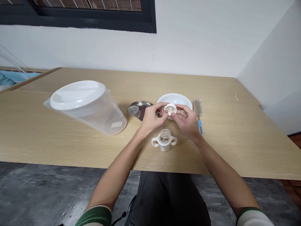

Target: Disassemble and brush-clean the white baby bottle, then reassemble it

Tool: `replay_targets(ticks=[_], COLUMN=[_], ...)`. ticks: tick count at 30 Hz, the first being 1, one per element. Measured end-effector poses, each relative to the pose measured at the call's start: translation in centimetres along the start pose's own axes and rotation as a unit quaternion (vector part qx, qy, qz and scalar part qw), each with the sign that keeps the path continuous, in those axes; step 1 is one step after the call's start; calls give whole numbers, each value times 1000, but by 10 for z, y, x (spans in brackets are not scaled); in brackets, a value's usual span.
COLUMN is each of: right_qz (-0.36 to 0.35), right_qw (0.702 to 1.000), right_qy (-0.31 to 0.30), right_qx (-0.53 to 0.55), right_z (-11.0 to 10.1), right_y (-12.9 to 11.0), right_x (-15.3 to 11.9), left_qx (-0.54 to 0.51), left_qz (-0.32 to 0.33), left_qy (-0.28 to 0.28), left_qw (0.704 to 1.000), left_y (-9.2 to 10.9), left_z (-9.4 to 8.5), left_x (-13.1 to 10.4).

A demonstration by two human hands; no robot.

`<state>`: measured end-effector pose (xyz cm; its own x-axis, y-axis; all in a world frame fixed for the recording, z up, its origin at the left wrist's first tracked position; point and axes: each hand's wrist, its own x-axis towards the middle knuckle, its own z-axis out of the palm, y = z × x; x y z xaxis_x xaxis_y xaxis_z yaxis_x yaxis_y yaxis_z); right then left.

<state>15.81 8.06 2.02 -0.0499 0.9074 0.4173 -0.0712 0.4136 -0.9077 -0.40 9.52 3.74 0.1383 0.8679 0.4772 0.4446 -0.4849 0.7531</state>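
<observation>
Between my two hands is a white bottle collar ring (170,109), held up above the table with its opening facing me. My left hand (153,116) pinches its left side with thumb and fingers. On the other side my right hand (187,121) grips it the same way, thumb at the lower rim. Just below the hands a small clear baby bottle (165,138) with a white two-handled holder stands upright on the table. A white bowl (174,98) sits behind the ring, partly covered by my hands.
A large translucent lidded pitcher (94,108) stands at the left. Beside it a steel kidney tray (140,104) holds a small clear piece (134,110). A bottle brush (198,114) with a blue handle lies right of the bowl. The wooden table (235,141) meets a wall behind.
</observation>
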Motion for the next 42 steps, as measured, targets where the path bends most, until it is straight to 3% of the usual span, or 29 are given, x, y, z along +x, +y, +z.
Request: replay_targets(ticks=[16, 25, 34, 38, 42], right_qz=[-17, 22, 28, 78, 199], right_qw=[999, 999, 999, 992, 963], right_qy=[14, 33, 27, 3, -24], right_qx=[-36, -3, 16, 103, 182], right_z=[4, 2, 1, -5, -12], right_y=[8, 9, 0, -4, 0], right_x=[-3, -1, -1, 4, 9], left_qx=[27, 37, -28, -155, -187], left_qz=[-7, -3, -9, -52, -68], left_qy=[-1, -21, -13, -26, -33], left_qw=[1000, 999, 999, 986, 979], left_y=[0, 4, 2, 3, 3], left_z=[0, 0, 1, -2, -2], left_x=[0, -2, -1, 1, 2])
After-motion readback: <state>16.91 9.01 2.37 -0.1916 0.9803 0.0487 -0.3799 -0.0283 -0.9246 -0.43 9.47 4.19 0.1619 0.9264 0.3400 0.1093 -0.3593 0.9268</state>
